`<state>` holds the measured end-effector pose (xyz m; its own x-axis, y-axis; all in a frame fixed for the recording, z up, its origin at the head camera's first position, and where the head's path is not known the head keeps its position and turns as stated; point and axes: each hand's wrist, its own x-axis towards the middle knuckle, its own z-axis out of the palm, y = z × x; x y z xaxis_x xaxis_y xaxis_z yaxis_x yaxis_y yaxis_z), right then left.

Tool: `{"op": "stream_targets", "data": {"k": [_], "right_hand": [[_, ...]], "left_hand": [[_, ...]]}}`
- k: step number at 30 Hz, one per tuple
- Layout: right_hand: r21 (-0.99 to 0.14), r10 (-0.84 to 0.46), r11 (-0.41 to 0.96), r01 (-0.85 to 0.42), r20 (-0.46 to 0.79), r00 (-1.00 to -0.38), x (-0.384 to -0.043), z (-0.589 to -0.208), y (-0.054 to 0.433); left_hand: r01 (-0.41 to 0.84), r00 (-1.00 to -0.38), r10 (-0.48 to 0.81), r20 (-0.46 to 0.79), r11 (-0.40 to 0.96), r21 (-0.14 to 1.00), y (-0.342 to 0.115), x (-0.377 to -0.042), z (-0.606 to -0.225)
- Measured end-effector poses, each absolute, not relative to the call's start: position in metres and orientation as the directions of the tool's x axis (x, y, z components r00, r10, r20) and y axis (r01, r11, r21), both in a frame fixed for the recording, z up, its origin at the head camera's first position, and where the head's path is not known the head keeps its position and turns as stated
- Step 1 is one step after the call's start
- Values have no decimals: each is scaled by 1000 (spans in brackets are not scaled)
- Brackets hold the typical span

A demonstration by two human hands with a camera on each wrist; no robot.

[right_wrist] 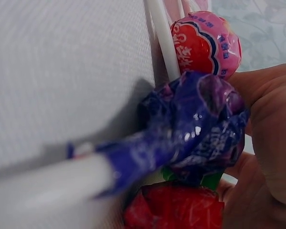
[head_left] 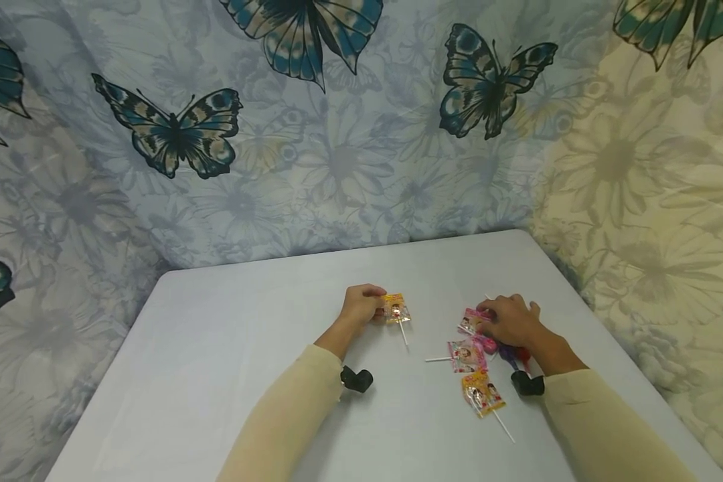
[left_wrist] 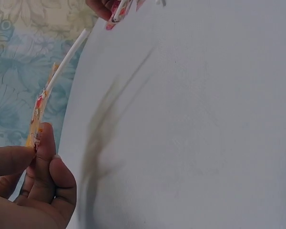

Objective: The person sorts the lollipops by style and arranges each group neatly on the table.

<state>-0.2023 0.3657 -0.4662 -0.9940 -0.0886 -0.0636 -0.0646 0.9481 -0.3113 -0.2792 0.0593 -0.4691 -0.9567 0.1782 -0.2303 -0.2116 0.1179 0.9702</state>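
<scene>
My left hand (head_left: 359,306) pinches a flat lollipop in an orange wrapper (head_left: 396,308) between thumb and fingertips; its white stick points away from the hand in the left wrist view. On the right, my right hand (head_left: 512,323) has its fingertips on a pink-wrapped lollipop (head_left: 470,321) and appears to pinch it. Beneath and beside that hand lie round lollipops: one blue-purple (right_wrist: 195,124), one red (right_wrist: 176,207) and one pink and red (right_wrist: 207,45). Part of this cluster is hidden under the palm.
Nearer the front lie another pink-wrapped lollipop (head_left: 467,356) and an orange-wrapped one (head_left: 483,393), their sticks pointing outward. Everything rests on a white table (head_left: 217,375) with rounded far corners. Butterfly-patterned cloth (head_left: 337,201) hangs behind it and at both sides.
</scene>
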Motion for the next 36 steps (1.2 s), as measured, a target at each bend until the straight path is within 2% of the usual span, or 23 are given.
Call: {"op": "stream_targets", "data": {"k": [20, 36], "right_hand": [[-309, -110, 947, -88, -51, -993, -202, -466, 365], [-304, -108, 949, -85, -60, -992, -205, -470, 366]], "left_hand": [[-151, -980, 112, -168, 145, 978, -20, -280, -458], [-162, -985, 20, -169, 185, 969, -71, -282, -463]]}}
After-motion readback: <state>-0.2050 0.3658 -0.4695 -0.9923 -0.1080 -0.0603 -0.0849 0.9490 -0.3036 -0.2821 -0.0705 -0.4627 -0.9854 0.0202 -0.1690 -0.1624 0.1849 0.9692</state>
